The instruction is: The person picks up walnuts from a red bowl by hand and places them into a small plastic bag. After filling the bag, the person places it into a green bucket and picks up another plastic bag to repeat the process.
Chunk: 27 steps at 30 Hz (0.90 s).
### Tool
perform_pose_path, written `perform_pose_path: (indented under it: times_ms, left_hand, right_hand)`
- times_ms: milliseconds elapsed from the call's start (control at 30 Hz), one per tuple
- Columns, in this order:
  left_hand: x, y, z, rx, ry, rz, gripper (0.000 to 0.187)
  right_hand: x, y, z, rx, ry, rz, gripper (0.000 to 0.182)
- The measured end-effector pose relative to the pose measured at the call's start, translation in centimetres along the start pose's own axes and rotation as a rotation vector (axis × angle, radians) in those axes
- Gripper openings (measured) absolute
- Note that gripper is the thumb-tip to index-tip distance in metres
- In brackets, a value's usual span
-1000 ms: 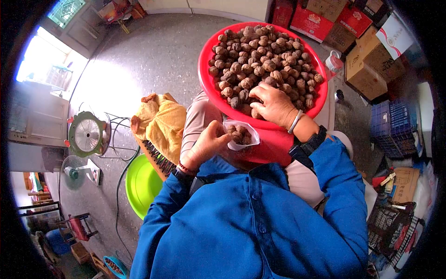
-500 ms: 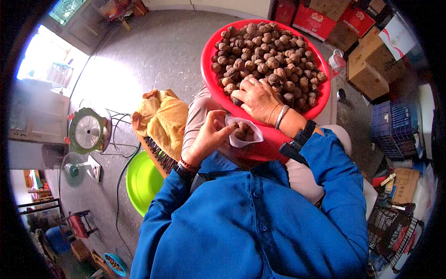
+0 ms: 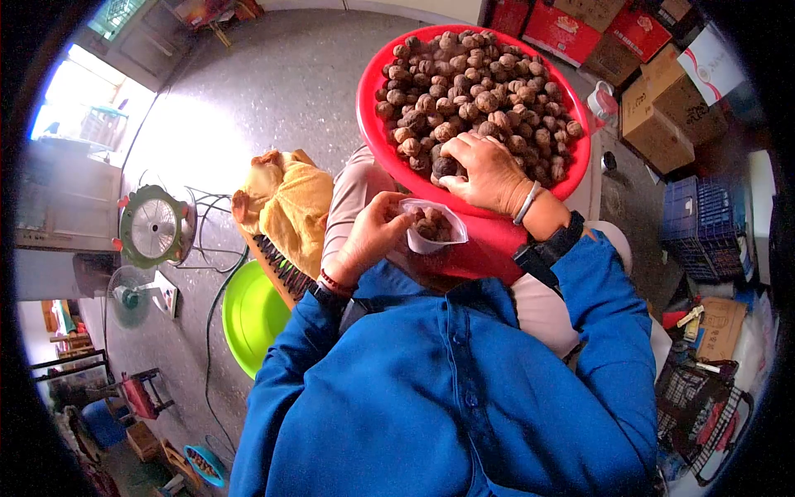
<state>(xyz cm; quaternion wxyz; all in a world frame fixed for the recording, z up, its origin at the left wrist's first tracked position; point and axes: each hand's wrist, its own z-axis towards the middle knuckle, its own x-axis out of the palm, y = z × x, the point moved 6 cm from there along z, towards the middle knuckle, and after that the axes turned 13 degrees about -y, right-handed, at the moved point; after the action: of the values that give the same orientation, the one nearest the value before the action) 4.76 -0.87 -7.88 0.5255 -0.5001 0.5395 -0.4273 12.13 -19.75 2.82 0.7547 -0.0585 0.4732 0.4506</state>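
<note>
A red basin [image 3: 370,132] heaped with brown walnuts [image 3: 464,91] stands in front of me. My right hand [image 3: 493,176] reaches over its near rim, thumb and fingers closed around a dark walnut [image 3: 445,167]. Just below the basin, my left hand [image 3: 374,230] pinches the left edge of a small translucent plastic cup [image 3: 424,244]. Several brown walnuts or walnut pieces [image 3: 432,224] lie inside the cup; their exact form is hard to make out.
To the left are a yellow cloth [image 3: 294,207] over a wooden-edged seat, a lime green basin [image 3: 248,319] and a fan [image 3: 155,230] with trailing cables. Cardboard boxes [image 3: 658,120] and a dark blue crate [image 3: 700,217] stand at the right.
My right hand has shifted right and slightly down, and now grips the dark walnut near the rim. My left fingers have come down from above the cup onto its edge.
</note>
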Motion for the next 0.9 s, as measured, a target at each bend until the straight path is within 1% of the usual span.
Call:
perform_pose_path:
  times_ms: [33, 67, 133, 167, 200, 267, 367, 500, 567, 600, 667, 700, 733, 767, 800, 867, 900]
  left_hand:
    - [-0.1, -0.2, -0.1, -0.026, -0.002, -0.004, 0.035]
    - [-0.3, -0.6, -0.2, -0.029, -0.003, -0.005, 0.035]
    - [-0.5, -0.3, -0.4, -0.157, 0.018, -0.011, 0.032]
    - [-0.6, -0.2, -0.1, -0.028, -0.016, 0.033, 0.027]
    - [-0.7, -0.8, -0.2, -0.031, -0.017, 0.032, 0.027]
    - [-0.7, -1.5, -0.7, -0.138, 0.036, 0.131, 0.021]
    - [-0.8, -2.1, -1.0, -0.185, 0.051, 0.144, 0.019]
    - [-0.4, -1.3, -1.1, -0.213, 0.073, 0.043, 0.018]
    - [-0.3, -1.2, -0.9, -0.158, 0.060, -0.056, 0.020]
    - [-0.4, -1.1, -0.8, -0.159, 0.060, -0.056, 0.020]
    - [-0.4, -0.8, -0.7, -0.204, 0.120, -0.037, 0.024]
    - [-0.6, -0.8, -0.6, -0.204, 0.119, -0.037, 0.024]
    - [-0.7, -1.1, -0.5, -0.116, 0.152, 0.058, 0.030]
    - [-0.7, -1.4, -0.4, -0.027, 0.184, 0.153, 0.038]
    - [-1.0, -1.6, -0.4, -0.026, 0.183, 0.153, 0.038]
    - [-1.2, -3.9, -0.9, 0.390, 0.190, 0.415, 0.063]
    - [-1.2, -4.1, -0.8, 0.358, 0.224, 0.458, 0.077]
  right_hand:
    - [-0.3, 0.2, 0.0, -0.043, -0.031, 0.010, 0.037]
    - [-0.5, 0.3, -0.2, -0.042, -0.028, 0.011, 0.037]
    - [-0.7, 0.4, -0.4, 0.054, 0.045, 0.101, 0.036]
    - [-0.8, 0.5, -0.5, 0.055, 0.047, 0.102, 0.036]
    - [-0.9, 0.7, -0.6, 0.047, 0.053, 0.112, 0.035]
    - [-1.2, 1.0, -0.7, 0.039, 0.060, 0.124, 0.035]
    - [-1.6, 1.1, -0.9, 0.082, 0.091, 0.163, 0.034]
    - [-2.2, 0.7, -1.2, 0.079, 0.036, 0.128, 0.034]
    - [-2.3, 0.2, -1.4, 0.117, 0.020, 0.115, 0.035]
    - [-2.5, 0.2, -1.3, 0.117, 0.021, 0.116, 0.035]
    - [-2.7, -0.1, -1.1, 0.180, 0.040, 0.085, 0.037]
    - [-3.0, -0.2, -1.1, 0.125, -0.007, 0.048, 0.037]
    - [-2.9, -0.4, -1.1, 0.124, -0.007, 0.049, 0.037]
    - [-3.1, -0.8, -1.0, 0.113, -0.064, 0.011, 0.036]
    - [-3.3, -1.0, -0.8, 0.101, -0.123, -0.028, 0.035]
    - [-3.3, -1.4, -0.7, 0.131, -0.120, -0.022, 0.035]
    - [-3.7, -1.3, -0.4, 0.118, -0.152, -0.044, 0.035]
